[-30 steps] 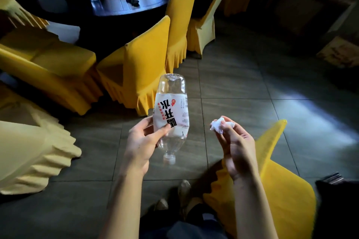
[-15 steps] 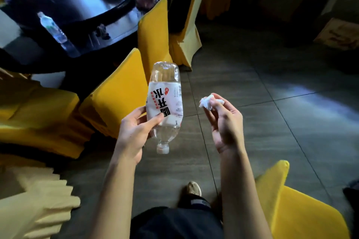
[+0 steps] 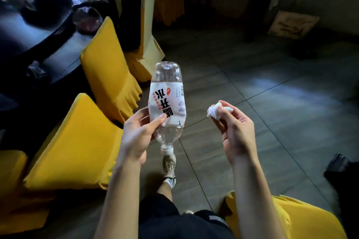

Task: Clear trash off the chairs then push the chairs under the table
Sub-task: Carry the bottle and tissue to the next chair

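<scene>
The left hand [image 3: 138, 137] is wrapped around the lower body of a clear plastic water bottle [image 3: 167, 103], thumb across the white label, holding it upside down with the cap at 6 o'clock and the base at 12. It looks empty or nearly so, which suggests it is very light; thin-walled plastic of this kind would likely dent under a hard squeeze, and the smooth label may be slick, so the present hold at the waist, just above the taper to the neck, seems sound.

The right hand [image 3: 236, 132] pinches a crumpled white tissue [image 3: 216, 111] between thumb and fingertips, the other fingers loosely curled. The tissue is probably soft and almost weightless and could tear or slip out, so a closed pinch suits it.

Both items are held in the air over the tiled floor [image 3: 252, 75], well apart from the chairs. Yellow-covered chairs [image 3: 103, 64] stand at 9 to 11 o'clock beside the dark tabletop [image 3: 58, 52], another chair [image 3: 303, 219] at 5 o'clock.
</scene>
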